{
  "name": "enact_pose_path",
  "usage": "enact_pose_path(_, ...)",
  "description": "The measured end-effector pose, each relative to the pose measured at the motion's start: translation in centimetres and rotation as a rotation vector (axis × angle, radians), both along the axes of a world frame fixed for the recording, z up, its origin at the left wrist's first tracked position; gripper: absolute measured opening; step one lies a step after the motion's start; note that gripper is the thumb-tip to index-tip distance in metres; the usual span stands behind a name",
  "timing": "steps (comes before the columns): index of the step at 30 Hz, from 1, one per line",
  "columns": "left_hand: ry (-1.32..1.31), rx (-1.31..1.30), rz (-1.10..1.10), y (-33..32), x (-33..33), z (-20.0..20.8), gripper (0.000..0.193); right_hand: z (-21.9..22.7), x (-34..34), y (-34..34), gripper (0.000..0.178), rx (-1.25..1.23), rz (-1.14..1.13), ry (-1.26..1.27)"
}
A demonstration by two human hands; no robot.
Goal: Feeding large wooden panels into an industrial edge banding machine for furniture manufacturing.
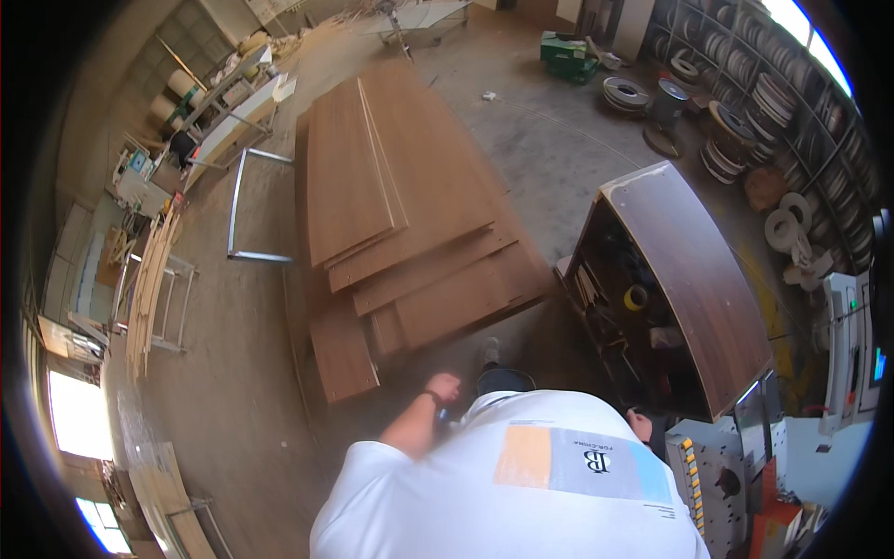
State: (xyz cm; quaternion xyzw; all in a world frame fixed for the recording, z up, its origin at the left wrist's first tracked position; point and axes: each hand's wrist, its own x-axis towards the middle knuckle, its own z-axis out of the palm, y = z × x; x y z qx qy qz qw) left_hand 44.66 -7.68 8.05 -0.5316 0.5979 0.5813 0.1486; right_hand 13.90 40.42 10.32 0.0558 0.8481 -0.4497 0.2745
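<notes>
My left hand point(445, 385) is curled into a loose fist beside my body, with a dark band at the wrist. Nothing shows in its fingers. It hovers short of the near end of a stack of brown wooden panels point(428, 200), apart from it. My right hand point(641, 427) is low at my other side, near the bottom corner of a dark brown cabinet point(689, 270). Its fingers look closed around a small dark thing that I cannot make out, and my shirt hides part of the hand. Inside the cabinet's open side lies a yellow roll point(635, 298) among dark clutter.
A machine with a perforated grey plate point(722, 480) stands close on my right. Racks of edging rolls point(773, 102) line the far right, with more rolls point(626, 95) on the floor. A metal frame point(233, 205) and a rack of wood strips point(154, 289) stand left.
</notes>
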Motion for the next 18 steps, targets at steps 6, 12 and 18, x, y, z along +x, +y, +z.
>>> enact_pose_path(6, 0.074, 0.021, 0.116, -9.1, 2.7, -1.3, 0.021, 2.3, -2.5, -8.4, 0.026, 0.045, 0.024, -0.036)
enact_pose_path(12, 0.276, -0.010, 0.418, -21.5, 2.8, -2.9, 0.023, -3.7, -0.5, -13.1, 0.041, 0.329, 0.389, 0.116)
enact_pose_path(18, 0.396, 0.001, 0.811, -37.3, 2.3, -4.2, 0.020, -2.0, -0.5, -22.6, 0.037, 0.200, 0.426, -0.053)
